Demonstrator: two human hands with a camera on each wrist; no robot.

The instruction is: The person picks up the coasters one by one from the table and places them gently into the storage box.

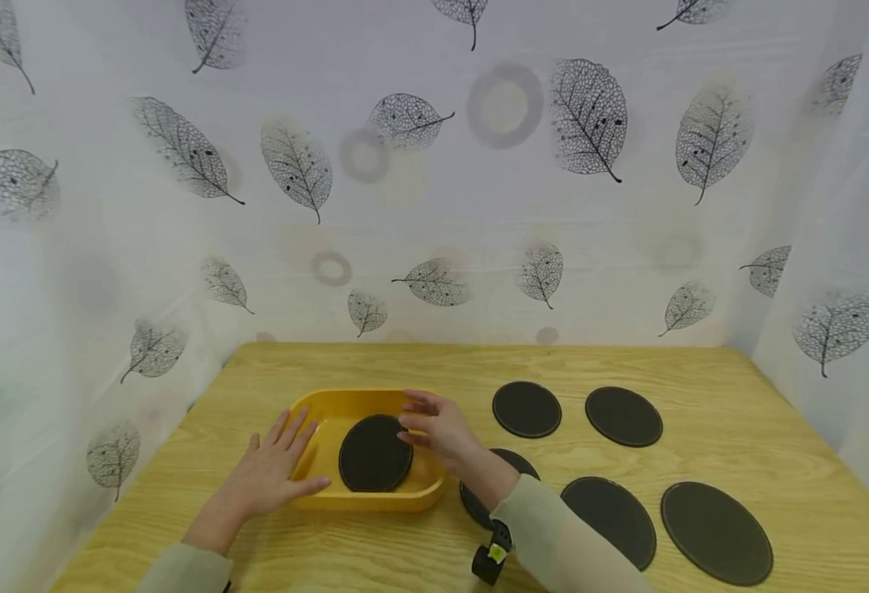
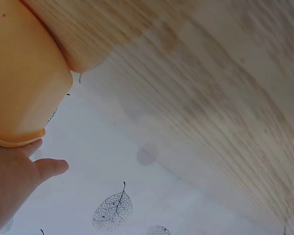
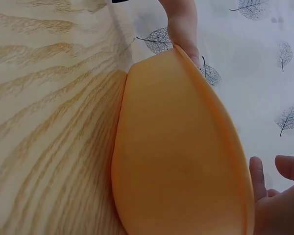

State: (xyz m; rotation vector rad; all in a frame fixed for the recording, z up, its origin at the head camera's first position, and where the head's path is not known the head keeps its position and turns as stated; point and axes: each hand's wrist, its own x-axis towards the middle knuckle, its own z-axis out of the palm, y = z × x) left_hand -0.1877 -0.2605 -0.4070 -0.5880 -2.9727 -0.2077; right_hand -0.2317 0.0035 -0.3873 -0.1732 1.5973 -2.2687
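Observation:
In the head view a yellow-orange plastic bin point(image 1: 375, 501) sits on the table with a round black disc point(image 1: 376, 453) inside. My left hand point(image 1: 269, 471) lies over its left rim, fingers straight and spread, thumb toward the front. Over the right rim hovers my right hand point(image 1: 443, 433), fingers loosely bent and nothing in them, fingertips near the disc's edge. The left wrist view has the left hand point(image 2: 14, 178) at the bin's rim, and the right wrist view catches the right hand point(image 3: 281, 208) beside the bin wall point(image 3: 181, 142).
Several more black discs lie flat on the wooden table point(image 1: 404, 560) to the right, such as a back one point(image 1: 526, 409) and a front one point(image 1: 716, 534). The right forearm overlaps a disc point(image 1: 516, 463) close to the bin. A leaf-patterned curtain point(image 1: 434, 206) encloses the table.

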